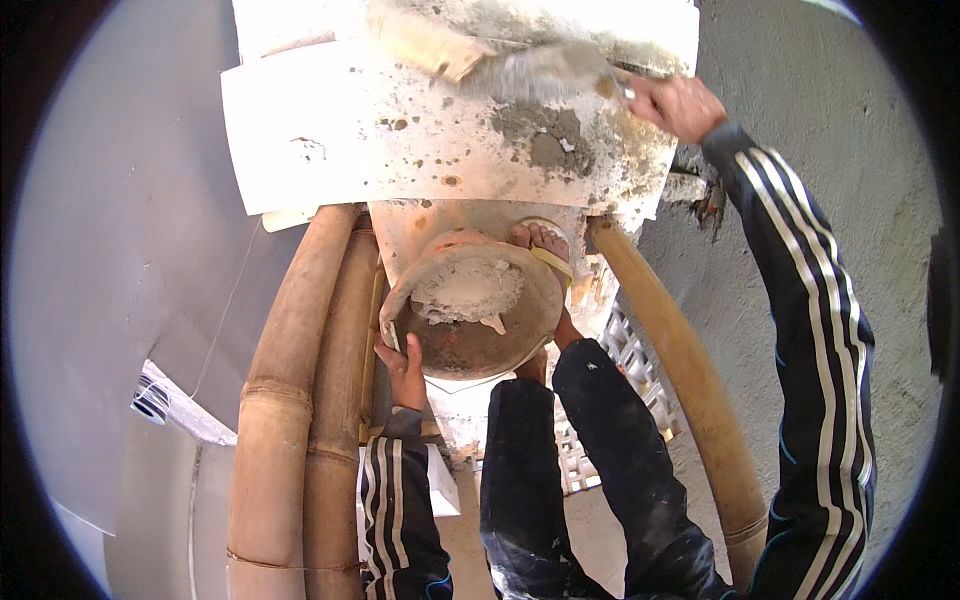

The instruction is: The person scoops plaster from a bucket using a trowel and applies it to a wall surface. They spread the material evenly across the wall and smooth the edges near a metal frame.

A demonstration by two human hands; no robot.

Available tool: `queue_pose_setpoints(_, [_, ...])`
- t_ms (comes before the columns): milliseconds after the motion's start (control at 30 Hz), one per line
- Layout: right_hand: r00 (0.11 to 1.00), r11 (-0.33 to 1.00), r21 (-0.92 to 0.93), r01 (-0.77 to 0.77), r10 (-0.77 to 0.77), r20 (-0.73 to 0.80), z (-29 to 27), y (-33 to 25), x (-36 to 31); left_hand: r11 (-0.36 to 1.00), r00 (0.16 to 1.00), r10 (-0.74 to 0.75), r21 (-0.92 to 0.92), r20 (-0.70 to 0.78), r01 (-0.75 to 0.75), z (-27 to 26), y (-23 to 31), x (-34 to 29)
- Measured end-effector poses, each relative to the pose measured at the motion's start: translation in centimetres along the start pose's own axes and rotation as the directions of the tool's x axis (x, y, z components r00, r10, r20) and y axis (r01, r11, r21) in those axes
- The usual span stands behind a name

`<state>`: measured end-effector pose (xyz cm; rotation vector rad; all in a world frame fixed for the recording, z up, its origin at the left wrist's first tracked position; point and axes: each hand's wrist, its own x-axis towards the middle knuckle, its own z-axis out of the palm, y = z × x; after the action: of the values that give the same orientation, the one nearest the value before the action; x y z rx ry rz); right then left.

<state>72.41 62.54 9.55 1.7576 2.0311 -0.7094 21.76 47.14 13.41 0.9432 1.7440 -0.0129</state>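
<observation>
Holding a trowel (550, 72) and gripping a mortar-smeared basin (545, 300)

At the upper right of the frame, the right hand (685, 108) is holding the trowel by its handle, the fingers curling around it and pressing together. The blade is blurring near the top centre, over a pale, splattered sheet (330, 110). A tan, wood-like piece (430, 45) is lying just left of the blade, also blurring; whether the two are touching, I cannot tell. A grey mortar patch (548, 145) is lying on the sheet below the blade.

At the centre, the round basin is holding a pale mortar lump (470, 288). The left hand (403, 375) is gripping its lower-left rim, thumb standing apart from the fingers; these are partly hiding, so I cannot tell whether they are spreading.

A foot (548, 240) in a yellow-strapped sandal (553, 262) is showing just beside the basin's upper right edge. Two bamboo poles (275, 400) are running down the left of the frame, a third pole (690, 370) down the right.
</observation>
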Motion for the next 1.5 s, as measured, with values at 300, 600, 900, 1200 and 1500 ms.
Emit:
queue_pose_setpoints(300, [0.803,0.861,0.323,-0.392,0.492,-0.337,3.1,2.5,5.2,0.983,0.987,-0.004,0.178,-0.161,0.033,1.1,1.1,0.2])
queue_pose_setpoints(600, [0.772,0.696,0.559,-0.451,0.618,-0.146,5.6,1.5,1.5,0.702,0.853,0.476,0.677,-0.215,-0.221,3.9,19.1,6.6])
queue_pose_setpoints(900, [0.272,0.062,0.827,-0.559,0.956,0.112,16.6,16.9,-0.3,0.818,0.804,0.129,-0.396,-0.581,-0.417,-1.9,23.7,15.6])
queue_pose_setpoints(1200, [0.598,-0.121,0.960,-0.254,0.760,0.254,13.4,13.4,1.3,0.919,0.905,-0.005,-0.358,-0.425,-0.163,3.1,15.1,-3.1])
queue_pose_setpoints(1500, [0.604,-0.126,0.973,-0.193,0.767,0.218,13.4,12.9,3.4,0.740,0.573,0.630,0.182,-0.524,-0.647,2.6,32.4,21.4])
